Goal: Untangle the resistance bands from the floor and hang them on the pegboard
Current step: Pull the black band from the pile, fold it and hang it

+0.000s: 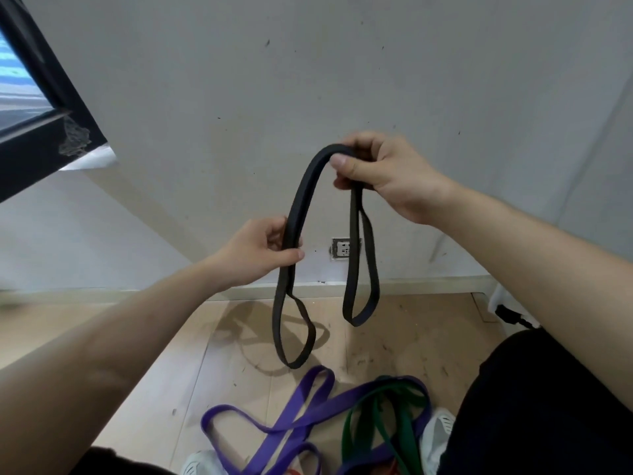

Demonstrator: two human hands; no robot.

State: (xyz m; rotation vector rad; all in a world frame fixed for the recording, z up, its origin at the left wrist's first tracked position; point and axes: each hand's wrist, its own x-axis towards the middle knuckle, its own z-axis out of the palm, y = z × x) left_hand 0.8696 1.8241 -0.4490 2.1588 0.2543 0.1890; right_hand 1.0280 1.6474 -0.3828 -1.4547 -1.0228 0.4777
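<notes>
A black resistance band [306,197] hangs doubled in the air in front of the wall, its two loops dangling above the floor. My right hand [387,173] pinches its top fold. Lower and to the left, my left hand [263,252] grips the band's left strand between thumb and fingers. On the wooden floor below lie a purple band [301,409] and a green band [380,416], crossed over each other in a tangle. No pegboard is in view.
A grey wall [308,80] with a socket [342,248] faces me. A dark window frame [41,108] juts in at the upper left. My white shoes [436,437] and dark trousers [534,406] flank the bands. A black plug [510,317] lies at the right.
</notes>
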